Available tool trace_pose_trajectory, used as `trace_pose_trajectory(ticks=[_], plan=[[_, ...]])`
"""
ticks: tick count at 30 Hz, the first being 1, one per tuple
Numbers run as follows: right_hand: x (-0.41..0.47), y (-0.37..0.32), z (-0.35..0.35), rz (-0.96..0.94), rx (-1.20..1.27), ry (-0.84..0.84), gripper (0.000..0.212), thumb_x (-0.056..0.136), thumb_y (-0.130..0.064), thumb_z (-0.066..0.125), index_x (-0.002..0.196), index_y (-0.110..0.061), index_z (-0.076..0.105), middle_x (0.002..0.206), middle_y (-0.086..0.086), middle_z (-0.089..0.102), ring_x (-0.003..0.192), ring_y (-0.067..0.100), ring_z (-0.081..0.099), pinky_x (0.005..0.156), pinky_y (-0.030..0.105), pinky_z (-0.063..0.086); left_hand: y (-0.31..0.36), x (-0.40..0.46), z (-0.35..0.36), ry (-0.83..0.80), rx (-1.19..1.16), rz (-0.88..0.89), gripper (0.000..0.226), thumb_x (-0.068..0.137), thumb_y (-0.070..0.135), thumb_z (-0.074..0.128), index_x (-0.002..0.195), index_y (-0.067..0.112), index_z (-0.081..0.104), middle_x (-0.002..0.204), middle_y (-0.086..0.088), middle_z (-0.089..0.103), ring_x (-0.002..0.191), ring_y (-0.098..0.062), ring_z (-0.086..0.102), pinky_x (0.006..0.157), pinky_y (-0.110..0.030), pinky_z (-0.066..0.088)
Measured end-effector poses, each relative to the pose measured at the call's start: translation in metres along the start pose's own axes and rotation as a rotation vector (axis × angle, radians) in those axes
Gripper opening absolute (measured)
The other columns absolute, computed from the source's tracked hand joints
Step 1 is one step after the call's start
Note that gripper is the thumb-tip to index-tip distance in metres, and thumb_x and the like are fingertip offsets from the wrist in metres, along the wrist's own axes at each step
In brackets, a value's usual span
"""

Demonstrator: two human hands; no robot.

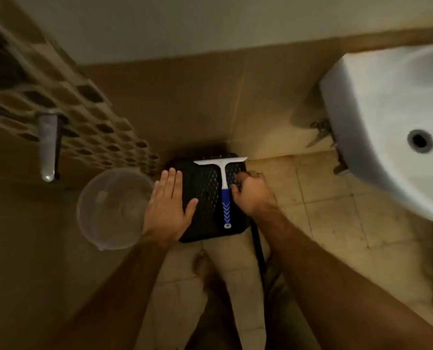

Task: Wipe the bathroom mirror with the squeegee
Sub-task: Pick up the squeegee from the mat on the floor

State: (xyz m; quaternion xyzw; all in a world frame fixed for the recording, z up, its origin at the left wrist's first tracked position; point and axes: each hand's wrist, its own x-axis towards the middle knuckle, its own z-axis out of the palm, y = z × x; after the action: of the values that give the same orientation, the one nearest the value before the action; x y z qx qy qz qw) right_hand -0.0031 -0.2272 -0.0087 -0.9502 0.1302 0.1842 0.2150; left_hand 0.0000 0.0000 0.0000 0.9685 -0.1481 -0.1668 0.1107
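Squeegee point(225, 190), T-shaped with a white blade and a blue ribbed grip, lies on a black perforated stool point(205, 198) on the tiled floor point(324, 210). Going by size: a white glossy ceramic sink point(377, 117) at the right; the square stool; a round clear plastic bowl point(112, 208) at the left. Left hand point(168, 208) rests flat on the stool, fingers straight and pressed together. Right hand point(252, 194), fingers curled, grips the stool's right edge just beside the squeegee.
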Motion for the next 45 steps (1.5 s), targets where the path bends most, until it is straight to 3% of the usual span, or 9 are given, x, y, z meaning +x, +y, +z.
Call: trace_pose_trajectory(ticks=[7,12,21,25,29,31,33,40,45], plan=[[0.023,-0.011,0.077,0.212,0.079,-0.063,0.047,0.096,-0.037,0.056,0.133,-0.009,0.051,0.131,0.018,0.056,0.124,0.038,0.048,0.098,0.044,0.045,-0.049,0.023,0.047,0.035,0.02,0.046,0.085,0.096,0.058,0.021,0.157,0.0,0.024,0.164,-0.019,0.021,0.155,-0.031,0.015,0.126,-0.044,0.011],[0.029,-0.009,0.103,0.388,0.157,-0.081,0.05,0.095,-0.041,0.059,0.131,-0.007,0.05,0.129,0.019,0.057,0.12,0.037,0.053,0.1,0.048,0.048,-0.055,0.039,0.066,0.037,-0.011,0.089,0.084,0.097,0.059,0.022,0.158,0.003,0.022,0.166,-0.017,0.018,0.155,-0.028,0.01,0.125,-0.04,0.004],[0.043,-0.012,0.128,0.49,0.224,-0.078,0.045,0.093,-0.045,0.063,0.119,-0.01,0.054,0.114,0.014,0.065,0.105,0.033,0.063,0.089,0.044,0.053,-0.06,0.051,0.085,0.036,-0.022,0.076,0.082,0.098,0.06,0.026,0.159,0.004,0.019,0.167,-0.016,0.015,0.156,-0.028,0.008,0.126,-0.043,0.007],[0.046,-0.009,0.134,0.482,0.297,-0.054,0.039,0.097,-0.039,0.058,0.12,-0.008,0.053,0.116,0.017,0.065,0.104,0.035,0.063,0.082,0.039,0.048,-0.063,0.044,0.089,0.032,-0.015,0.075,0.083,0.098,0.061,0.026,0.159,0.005,0.019,0.167,-0.015,0.015,0.156,-0.027,0.008,0.125,-0.041,0.006],[0.038,-0.013,0.123,0.431,0.417,-0.029,0.038,0.1,-0.038,0.051,0.121,-0.007,0.049,0.116,0.021,0.063,0.102,0.04,0.062,0.084,0.041,0.048,-0.057,0.038,0.077,0.04,-0.014,0.049,0.082,0.098,0.058,0.028,0.159,0.005,0.018,0.167,-0.015,0.015,0.156,-0.026,0.007,0.125,-0.039,0.004],[0.032,-0.017,0.109,0.43,0.51,-0.036,0.038,0.101,-0.041,0.047,0.122,-0.009,0.046,0.112,0.022,0.063,0.096,0.042,0.065,0.086,0.051,0.055,-0.05,0.036,0.066,0.053,-0.017,0.041,0.082,0.098,0.057,0.029,0.16,0.005,0.017,0.168,-0.014,0.013,0.156,-0.026,0.006,0.124,-0.038,0.002],[0.024,-0.021,0.09,0.44,0.582,-0.03,0.038,0.101,-0.043,0.046,0.122,-0.011,0.045,0.109,0.022,0.063,0.09,0.042,0.067,0.077,0.058,0.058,-0.041,0.034,0.052,0.072,-0.011,0.042,0.081,0.099,0.057,0.028,0.159,0.004,0.016,0.168,-0.015,0.013,0.156,-0.026,0.006,0.125,-0.038,0.002],[-0.02,-0.025,0.022,0.367,0.611,0.109,0.038,0.101,-0.037,0.049,0.12,-0.004,0.052,0.109,0.019,0.066,0.098,0.036,0.064,0.085,0.044,0.052,-0.004,0.01,-0.002,0.121,-0.003,0.026,0.078,0.103,0.053,0.034,0.16,0.004,0.014,0.168,-0.015,0.012,0.156,-0.026,0.004,0.127,-0.041,0.004],[-0.066,-0.026,-0.033,0.342,0.639,0.173,0.039,0.1,-0.039,0.05,0.121,-0.006,0.053,0.11,0.019,0.067,0.1,0.037,0.063,0.09,0.046,0.051,0.025,-0.021,-0.037,0.173,-0.052,-0.033,0.079,0.103,0.054,0.035,0.159,0.003,0.015,0.167,-0.016,0.014,0.156,-0.027,0.005,0.127,-0.042,0.004]])
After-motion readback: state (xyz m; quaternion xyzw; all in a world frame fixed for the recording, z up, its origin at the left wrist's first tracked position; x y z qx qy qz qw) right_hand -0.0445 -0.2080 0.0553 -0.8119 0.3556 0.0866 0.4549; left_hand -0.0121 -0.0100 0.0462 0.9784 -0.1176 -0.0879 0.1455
